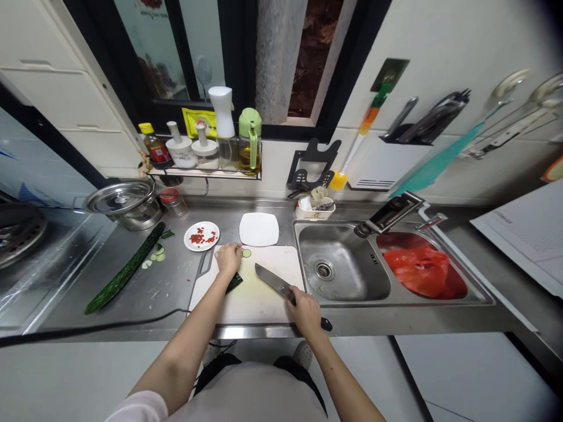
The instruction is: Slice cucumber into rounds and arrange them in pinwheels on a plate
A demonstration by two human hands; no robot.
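My left hand (229, 259) rests closed on a dark green cucumber piece (234, 282) lying on the white cutting board (259, 296). My right hand (305, 312) grips the black handle of a kitchen knife (275, 281), its blade angled over the board and apart from the cucumber. One cucumber slice (247, 253) lies on the board beside my left fingers. A long whole cucumber (127, 269) lies on the steel counter at the left, with a few slices (153, 258) next to it.
A small plate of chopped red chilli (201, 236) and an empty white square plate (259, 228) sit behind the board. The sink (338, 266) lies to the right, beside a basin holding a red bag (420, 269). A steel pot (123, 203) and a condiment shelf (206, 170) stand at the back left.
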